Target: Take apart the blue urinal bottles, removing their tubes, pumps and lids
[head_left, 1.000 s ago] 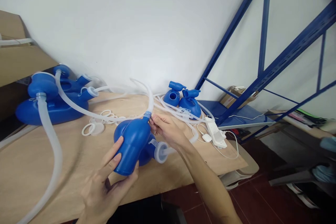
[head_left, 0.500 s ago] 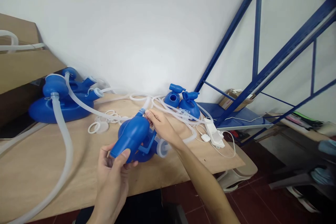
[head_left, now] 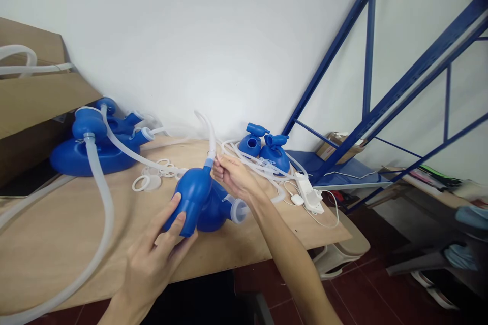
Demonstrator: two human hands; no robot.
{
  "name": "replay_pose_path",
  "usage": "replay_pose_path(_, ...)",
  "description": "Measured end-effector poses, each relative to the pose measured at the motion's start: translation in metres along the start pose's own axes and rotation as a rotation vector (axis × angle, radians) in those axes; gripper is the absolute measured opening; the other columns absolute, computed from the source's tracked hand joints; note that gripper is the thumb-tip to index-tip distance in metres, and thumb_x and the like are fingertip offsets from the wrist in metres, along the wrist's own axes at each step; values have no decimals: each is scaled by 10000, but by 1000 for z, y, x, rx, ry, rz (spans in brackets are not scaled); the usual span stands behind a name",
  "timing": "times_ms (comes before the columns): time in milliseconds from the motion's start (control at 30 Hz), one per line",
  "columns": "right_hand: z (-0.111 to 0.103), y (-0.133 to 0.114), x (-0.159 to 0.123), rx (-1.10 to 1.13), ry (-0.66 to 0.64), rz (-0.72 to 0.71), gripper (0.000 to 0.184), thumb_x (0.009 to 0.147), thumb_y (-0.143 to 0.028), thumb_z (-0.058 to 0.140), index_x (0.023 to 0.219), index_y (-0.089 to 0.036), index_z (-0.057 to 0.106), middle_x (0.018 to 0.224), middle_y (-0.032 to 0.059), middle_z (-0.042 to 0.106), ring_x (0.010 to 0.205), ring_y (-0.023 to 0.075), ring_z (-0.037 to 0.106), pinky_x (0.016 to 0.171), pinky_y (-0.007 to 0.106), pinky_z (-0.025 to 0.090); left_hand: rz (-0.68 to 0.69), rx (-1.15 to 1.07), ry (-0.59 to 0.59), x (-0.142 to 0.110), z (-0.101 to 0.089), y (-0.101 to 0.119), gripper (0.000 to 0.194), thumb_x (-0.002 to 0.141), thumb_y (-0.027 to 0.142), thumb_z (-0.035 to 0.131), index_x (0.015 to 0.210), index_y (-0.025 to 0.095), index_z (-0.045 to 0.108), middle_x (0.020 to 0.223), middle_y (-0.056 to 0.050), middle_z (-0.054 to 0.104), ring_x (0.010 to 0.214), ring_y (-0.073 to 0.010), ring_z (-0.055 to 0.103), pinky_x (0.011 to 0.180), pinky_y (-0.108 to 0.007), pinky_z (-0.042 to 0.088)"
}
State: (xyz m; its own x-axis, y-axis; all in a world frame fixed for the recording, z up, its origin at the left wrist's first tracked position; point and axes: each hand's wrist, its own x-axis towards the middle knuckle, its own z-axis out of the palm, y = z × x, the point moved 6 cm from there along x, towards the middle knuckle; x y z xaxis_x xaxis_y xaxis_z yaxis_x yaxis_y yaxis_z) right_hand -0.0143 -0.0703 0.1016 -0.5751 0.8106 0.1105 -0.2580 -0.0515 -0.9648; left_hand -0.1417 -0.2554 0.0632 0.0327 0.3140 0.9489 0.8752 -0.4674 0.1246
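A blue plastic funnel-shaped head (head_left: 192, 190) is gripped in my left hand (head_left: 152, 249), fingers and thumb wrapped around its wide end. From its narrow neck rises a translucent hose (head_left: 212, 137), pushed over the spout and curving up and back. At that joint my right hand (head_left: 234, 175) is closed, its thumb and fingertips pinched beside the neck; whatever they hold is too small to make out. Behind the head rests a blue bottle (head_left: 213, 213) on the table, partly hidden, with a translucent cap (head_left: 239, 211) facing right.
Blue bottles with hoses (head_left: 91, 155) sit at the left beside a cardboard box (head_left: 41, 96). White rings (head_left: 141, 183) lie mid-table. Two more blue bottles (head_left: 274, 155) stand at the back right amid coiled hose. A white power strip (head_left: 308, 195) lies near a blue metal rack (head_left: 343, 132).
The blue head has been turned more upright, and its hose now points upward. My left hand has shifted its grip to the head's left side. My right hand stays by the neck.
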Motion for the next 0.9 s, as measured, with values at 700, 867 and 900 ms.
replay_pose_path(700, 53, -31, 56, 623, 258, 250, 613, 1096, -490, 544, 599, -225, 302, 469, -132, 189, 398, 57, 66, 354, 184, 116, -748, -324, -207, 1, 11, -61, 541, 857, 534, 773, 1286, 209, 715, 788, -32, 783, 431, -160, 612, 434, -261, 501)
replay_pose_path(867, 64, -23, 68, 604, 223, 226, 554, 1074, -309, 513, 580, -226, 276, 460, -129, 166, 396, 64, 53, 346, 191, 116, -1775, -1227, -92, -31, 30, -50, 387, 869, 590, 625, 801, 212, 581, 499, 23, 505, 309, -79, 364, 282, -170, 305)
replay_pose_path(900, 65, -22, 70, 599, 202, 218, 545, 1071, -300, 501, 582, -228, 271, 463, -129, 160, 397, 65, 47, 349, 194, 110, -1937, -1327, -37, -33, 30, -41, 375, 896, 564, 582, 780, 209, 549, 504, 34, 477, 297, -43, 291, 276, -136, 247)
